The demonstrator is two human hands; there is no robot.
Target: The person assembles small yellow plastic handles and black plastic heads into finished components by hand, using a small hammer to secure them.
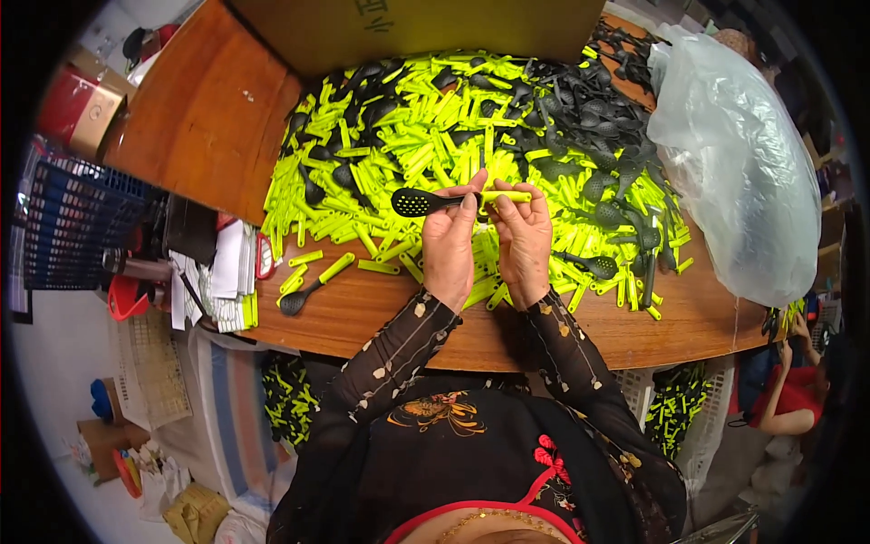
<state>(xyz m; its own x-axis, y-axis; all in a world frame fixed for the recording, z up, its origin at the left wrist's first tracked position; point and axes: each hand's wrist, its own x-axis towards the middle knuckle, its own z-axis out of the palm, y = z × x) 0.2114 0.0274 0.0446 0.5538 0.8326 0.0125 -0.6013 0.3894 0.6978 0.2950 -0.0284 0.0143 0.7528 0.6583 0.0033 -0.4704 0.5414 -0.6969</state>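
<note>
Above the near middle of the wooden table [399,331], my left hand [449,252] pinches a black slotted spoon [413,201] with a perforated bowl pointing left. My right hand [524,249] has its fingers closed on a lime-green handle [509,196] in line with the spoon's shaft. Fingers hide where the two parts meet. Behind both hands spreads a heap of loose lime-green handles [421,150], mixed with black utensil heads [598,136] that lie thickest at the right. A black spoon with a green handle [292,303] rests left of my hands, near the table's front edge.
A cardboard panel [426,41] stands behind the heap. At the right bulges a translucent plastic bag [739,172], with another person's arm [787,399] beyond it. Papers [234,263] and a blue crate [82,222] are leftward. Black-and-green pieces [675,408] fill containers below the table.
</note>
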